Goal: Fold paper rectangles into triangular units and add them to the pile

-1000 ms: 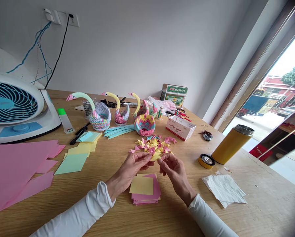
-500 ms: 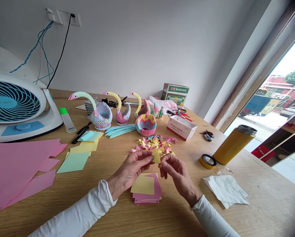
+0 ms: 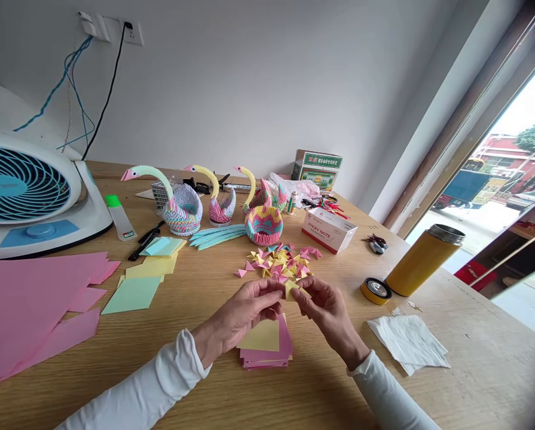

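My left hand (image 3: 242,313) and my right hand (image 3: 327,310) meet above the wooden table (image 3: 195,382), both pinching one small folded yellow paper piece (image 3: 290,289) between fingertips. Directly under my hands lies a stack of square notes (image 3: 265,345), pink with a yellow sheet on top. Just beyond my fingers is a heap of folded pink and yellow paper triangles (image 3: 280,261).
Three paper swans (image 3: 184,209) and a paper basket (image 3: 263,224) stand behind the heap, beside a sticky note box (image 3: 327,230). A fan (image 3: 29,194) and pink sheets (image 3: 29,298) fill the left. A yellow flask (image 3: 422,260), its lid (image 3: 375,291) and a tissue (image 3: 408,343) are at right.
The yellow piece was held up as a pointed triangle between my hands; now both hands have closed in and lowered it, folding it smaller. The view shifted slightly.
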### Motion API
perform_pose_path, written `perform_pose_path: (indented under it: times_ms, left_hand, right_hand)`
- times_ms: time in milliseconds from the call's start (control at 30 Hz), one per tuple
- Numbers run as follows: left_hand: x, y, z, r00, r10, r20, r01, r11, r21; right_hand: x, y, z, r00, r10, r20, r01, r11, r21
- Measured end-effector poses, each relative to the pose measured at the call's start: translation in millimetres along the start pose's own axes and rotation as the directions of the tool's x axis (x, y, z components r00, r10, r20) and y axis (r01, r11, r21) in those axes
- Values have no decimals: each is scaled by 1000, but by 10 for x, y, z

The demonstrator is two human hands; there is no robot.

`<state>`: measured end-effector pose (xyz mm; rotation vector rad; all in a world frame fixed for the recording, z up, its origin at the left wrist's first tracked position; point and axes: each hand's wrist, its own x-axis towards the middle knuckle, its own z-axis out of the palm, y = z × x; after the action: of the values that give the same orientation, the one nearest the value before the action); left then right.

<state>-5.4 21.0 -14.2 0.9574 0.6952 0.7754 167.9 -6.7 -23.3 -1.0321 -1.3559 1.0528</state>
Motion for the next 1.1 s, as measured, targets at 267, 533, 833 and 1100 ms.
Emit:
perform_pose_path:
  times_ms: [267,533,833,1100]
  left_hand:
    - [16,-13,53,963,265,48,-269,934,234]
    - [13,-35,83,961,270,53,-272,906,324]
    - [-27,-6,107,967,252,41,-249,893,375]
    - [-45,-6,129,968,248,44,-246,894,374]
  right_hand:
    - [-13,50,10,998,-56,4,56,998,-41]
    - [-28,65,-2,996,-91,-1,91,995,-39]
    - [-42,0,12,997,-67,44,65,997,44]
    - [-60,4,-46,994,-44,101,48,998,-35]
